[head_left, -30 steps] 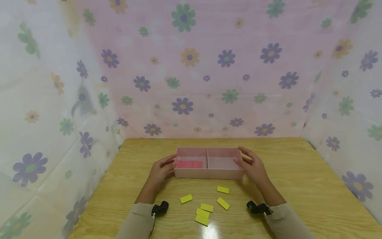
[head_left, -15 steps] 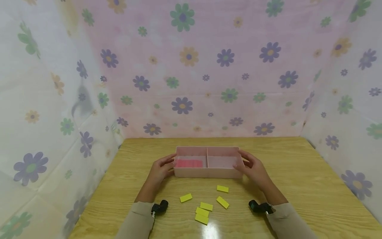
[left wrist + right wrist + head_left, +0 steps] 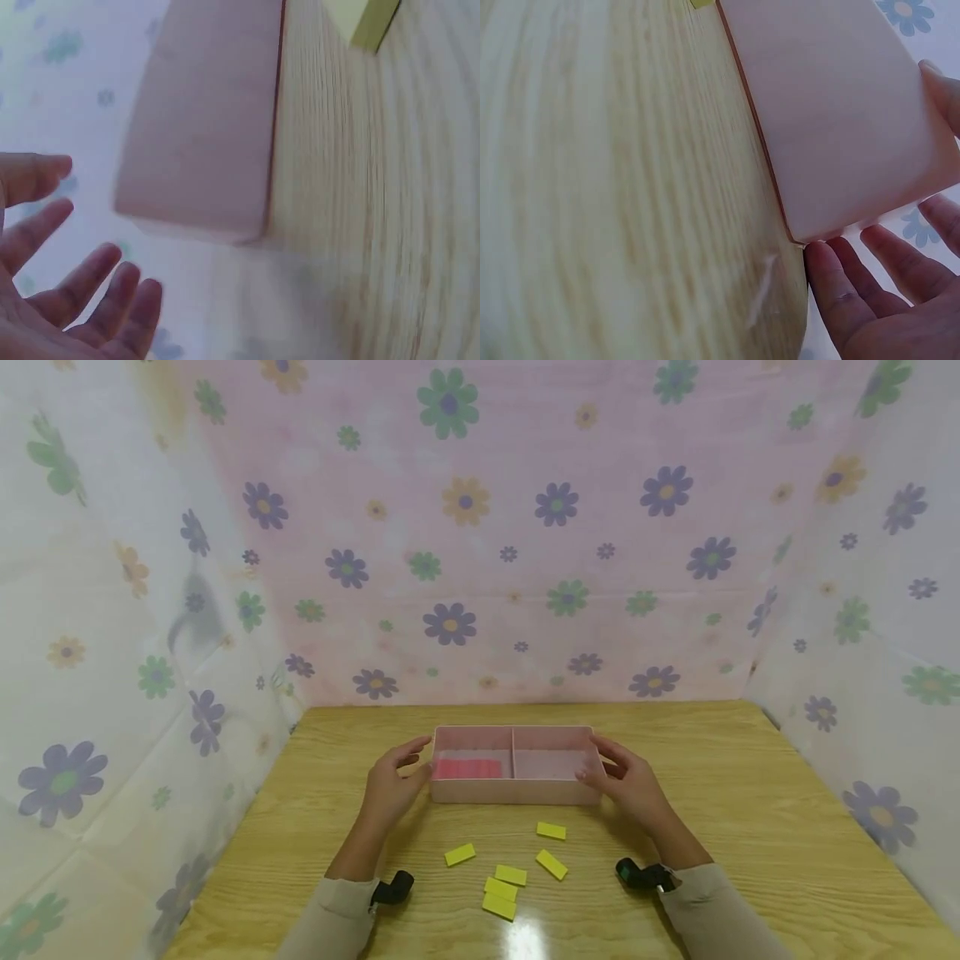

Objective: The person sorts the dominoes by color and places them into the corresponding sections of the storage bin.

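six yellow tiles lie before the pink box on the table; the left hand has just left it, fingers spread, so only the right hand grips it.

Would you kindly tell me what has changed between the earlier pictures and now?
The left hand has let go of the left end of the pink two-compartment box and moved slightly outward, its fingers now apart from it. The right hand still holds the right end. The box, the pink blocks inside and the six yellow blocks stayed put.
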Motion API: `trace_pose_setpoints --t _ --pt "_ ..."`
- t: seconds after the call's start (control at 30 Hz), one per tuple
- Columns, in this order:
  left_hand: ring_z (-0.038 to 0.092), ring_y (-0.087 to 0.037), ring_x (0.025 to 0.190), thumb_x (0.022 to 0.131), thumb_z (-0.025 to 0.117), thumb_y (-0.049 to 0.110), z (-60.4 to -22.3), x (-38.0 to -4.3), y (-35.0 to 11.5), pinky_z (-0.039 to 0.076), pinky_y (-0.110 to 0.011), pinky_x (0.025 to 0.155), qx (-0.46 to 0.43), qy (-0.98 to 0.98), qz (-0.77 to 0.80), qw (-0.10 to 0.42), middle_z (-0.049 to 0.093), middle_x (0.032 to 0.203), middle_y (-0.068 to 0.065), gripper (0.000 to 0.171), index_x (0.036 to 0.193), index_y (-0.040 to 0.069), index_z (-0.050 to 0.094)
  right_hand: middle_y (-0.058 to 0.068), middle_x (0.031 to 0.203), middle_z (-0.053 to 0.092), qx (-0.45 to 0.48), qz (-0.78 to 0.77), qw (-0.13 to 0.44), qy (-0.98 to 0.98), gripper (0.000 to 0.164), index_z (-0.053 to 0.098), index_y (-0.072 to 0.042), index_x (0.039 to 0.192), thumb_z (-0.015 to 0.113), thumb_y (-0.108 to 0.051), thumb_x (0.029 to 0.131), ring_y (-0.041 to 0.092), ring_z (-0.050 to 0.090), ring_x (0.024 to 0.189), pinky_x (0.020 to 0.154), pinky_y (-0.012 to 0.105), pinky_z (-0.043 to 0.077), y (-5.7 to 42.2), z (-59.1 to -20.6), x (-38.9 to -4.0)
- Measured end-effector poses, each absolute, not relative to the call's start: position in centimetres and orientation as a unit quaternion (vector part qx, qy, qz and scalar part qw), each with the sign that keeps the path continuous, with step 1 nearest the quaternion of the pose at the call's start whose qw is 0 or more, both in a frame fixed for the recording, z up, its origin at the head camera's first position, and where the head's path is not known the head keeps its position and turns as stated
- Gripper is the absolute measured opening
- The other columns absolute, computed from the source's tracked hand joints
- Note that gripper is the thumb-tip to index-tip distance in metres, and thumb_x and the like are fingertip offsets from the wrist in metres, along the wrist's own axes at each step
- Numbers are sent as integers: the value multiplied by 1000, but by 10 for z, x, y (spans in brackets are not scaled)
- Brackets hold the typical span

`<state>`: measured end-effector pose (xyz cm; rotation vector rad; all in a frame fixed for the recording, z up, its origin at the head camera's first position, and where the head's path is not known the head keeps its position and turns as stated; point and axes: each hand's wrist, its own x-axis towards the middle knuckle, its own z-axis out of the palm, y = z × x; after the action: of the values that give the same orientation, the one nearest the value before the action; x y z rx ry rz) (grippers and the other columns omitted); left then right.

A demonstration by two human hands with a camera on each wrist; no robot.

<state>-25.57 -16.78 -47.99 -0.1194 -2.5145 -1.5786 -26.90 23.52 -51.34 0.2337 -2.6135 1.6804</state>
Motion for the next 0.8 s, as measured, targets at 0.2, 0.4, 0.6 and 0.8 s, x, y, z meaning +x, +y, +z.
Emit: trace_pose_setpoints --t 0.2,0.4,0.6,0.8 --pt "65 -22 108 93 78 17 -463 -225 -149 56 -39 82 -140 -875 -450 109 70 120 0 24 116 23 77 15 165 38 68 536 11 -841 75 41 -23 160 75 -39 96 45 49 141 107 56 51 235 -510 -267" --pt "66 -13 99 89 83 28 -470 -197 -124 56 -30 81 -262 -894 -363 -17 73 112 7 26 114 21 78 15 165 38 68 532 12 -844 76 39 -23 161 75 -40 96 46 49 141 107 56 51 234 -508 -266" --pt "63 -3 98 79 91 35 -479 -181 -105 54 -23 83 -319 -896 -295 -91 68 109 15 42 118 27 76 14 165 39 63 533 11 -844 77 40 -23 161 76 -40 95 45 50 141 107 56 51 232 -508 -266" --pt "57 -1 97 72 95 40 -487 -177 -102 50 -26 86 -336 -915 -217 -56 66 104 17 47 115 29 77 14 164 39 62 531 12 -845 77 40 -25 161 76 -40 95 44 51 140 106 54 52 231 -509 -266"
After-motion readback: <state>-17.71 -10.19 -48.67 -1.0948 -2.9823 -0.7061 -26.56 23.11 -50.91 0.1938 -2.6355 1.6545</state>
